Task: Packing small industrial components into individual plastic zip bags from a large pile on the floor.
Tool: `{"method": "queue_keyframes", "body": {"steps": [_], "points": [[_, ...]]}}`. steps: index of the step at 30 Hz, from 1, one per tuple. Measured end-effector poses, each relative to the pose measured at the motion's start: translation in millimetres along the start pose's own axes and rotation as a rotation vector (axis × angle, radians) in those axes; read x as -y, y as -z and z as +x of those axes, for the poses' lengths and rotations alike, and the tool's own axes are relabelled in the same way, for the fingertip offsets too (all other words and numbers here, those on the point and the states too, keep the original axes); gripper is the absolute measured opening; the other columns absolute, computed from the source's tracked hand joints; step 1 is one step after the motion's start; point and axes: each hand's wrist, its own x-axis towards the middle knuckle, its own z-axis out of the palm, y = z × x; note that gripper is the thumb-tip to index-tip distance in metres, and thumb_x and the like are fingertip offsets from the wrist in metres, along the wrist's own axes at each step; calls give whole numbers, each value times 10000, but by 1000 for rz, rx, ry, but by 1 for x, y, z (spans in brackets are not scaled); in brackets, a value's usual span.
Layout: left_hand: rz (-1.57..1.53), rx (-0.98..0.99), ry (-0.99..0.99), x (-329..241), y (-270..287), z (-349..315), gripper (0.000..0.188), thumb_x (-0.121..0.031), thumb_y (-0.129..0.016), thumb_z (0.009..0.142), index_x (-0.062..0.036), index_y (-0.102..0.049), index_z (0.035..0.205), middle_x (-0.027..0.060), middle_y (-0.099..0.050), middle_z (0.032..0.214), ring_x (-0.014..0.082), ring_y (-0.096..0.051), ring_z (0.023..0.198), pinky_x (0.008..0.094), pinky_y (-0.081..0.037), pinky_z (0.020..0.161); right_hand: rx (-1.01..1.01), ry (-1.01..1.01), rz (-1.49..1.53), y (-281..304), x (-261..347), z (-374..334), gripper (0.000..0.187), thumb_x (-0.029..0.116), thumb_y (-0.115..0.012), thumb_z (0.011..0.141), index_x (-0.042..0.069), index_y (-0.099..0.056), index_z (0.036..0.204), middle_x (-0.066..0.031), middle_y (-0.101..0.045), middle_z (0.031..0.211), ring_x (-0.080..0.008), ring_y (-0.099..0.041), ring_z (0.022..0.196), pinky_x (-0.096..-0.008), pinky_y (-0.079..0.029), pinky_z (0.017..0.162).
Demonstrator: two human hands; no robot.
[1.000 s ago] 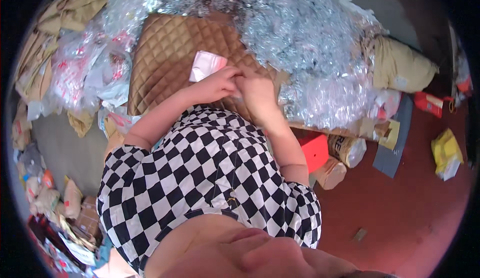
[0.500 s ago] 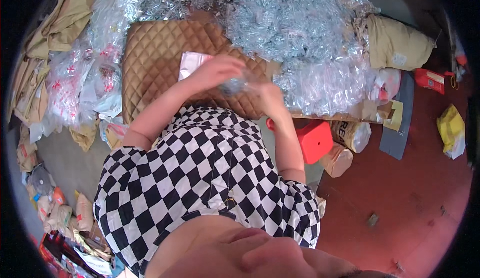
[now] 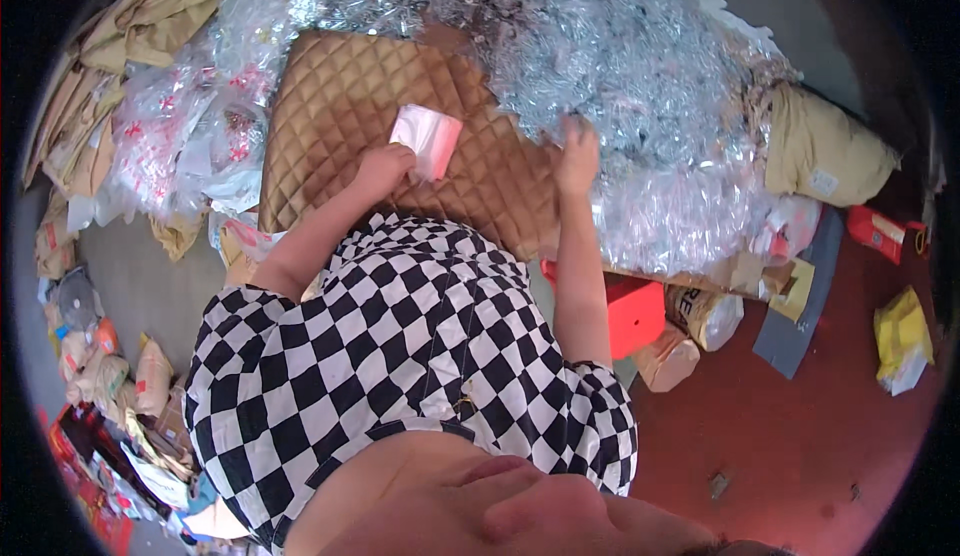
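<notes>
A small stack of pink and white plastic bags (image 3: 437, 136) lies on a brown quilted mat (image 3: 330, 86). My left hand (image 3: 386, 169) is at the stack's near left corner, its fingers curled and pressed together on the bag edge. To the right, my right hand (image 3: 577, 161) reaches to the border between the mat and a large heap of clear plastic-wrapped pieces (image 3: 640, 106). Its fingertips are blurred among the shiny pieces, so whether they grip one is hidden.
Printed clear bags (image 3: 150, 146) lie left of the mat. Tan sacks (image 3: 830, 146) rest at the heap's right end. Below the table edge stand a red plastic stool (image 3: 635, 318) and brown paper rolls. A yellow bag (image 3: 902, 341) lies on the red floor.
My hands were together over the mat with a blurred clear piece between them. Now they are apart: the left at the pink bags, the right out at the heap. The view has shifted slightly.
</notes>
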Motion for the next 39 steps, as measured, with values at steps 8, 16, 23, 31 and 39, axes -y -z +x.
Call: {"method": "queue_keyframes", "body": {"steps": [8, 16, 23, 31, 39], "points": [[-172, 34, 115, 1, 43, 4, 133, -183, -631, 814, -55, -609, 845, 108, -591, 804, 335, -584, 790, 425, -483, 683, 64, -894, 1138, -32, -24, 43, 160, 202, -630, 901, 105, -601, 1024, -51, -645, 1057, -201, -598, 993, -343, -490, 804], [-577, 35, 703, 2, 63, 2, 87, -159, -629, 831, -109, -636, 901, 116, -581, 873, 313, -560, 880, 406, -476, 744, 584, -103, 528, -118, 108, 187, 660, 266, -748, 801, -47, -453, 1302, -160, -571, 1224, -214, -583, 1063, -357, -480, 894], [-374, 22, 424, 28, 79, 12, 143, -82, -621, 800, -84, -661, 938, 114, -595, 895, 328, -561, 924, 415, -462, 802, 453, -348, -59, -230, 124, 198, 643, 340, -725, 772, -55, -486, 1220, -258, -536, 1260, -405, -612, 1001, -457, -509, 858], [-609, -188, 614, 36, 99, 9, 72, -94, -660, 806, -67, -684, 869, 105, -623, 810, 301, -602, 783, 390, -491, 723, 619, -568, 1163, -186, 85, 170, 280, 150, -598, 888, 122, -545, 1161, -113, -544, 1255, -317, -616, 974, -471, -528, 822], [-493, -485, 542, 48, 92, 15, 191, -230, -734, 792, -52, -664, 799, 100, -619, 750, 285, -596, 682, 355, -486, 616, 1231, -472, 1296, -164, 228, 230, 565, 41, -653, 806, 91, -447, 1329, -131, -538, 1198, -266, -558, 1105, -431, -562, 819]]}}
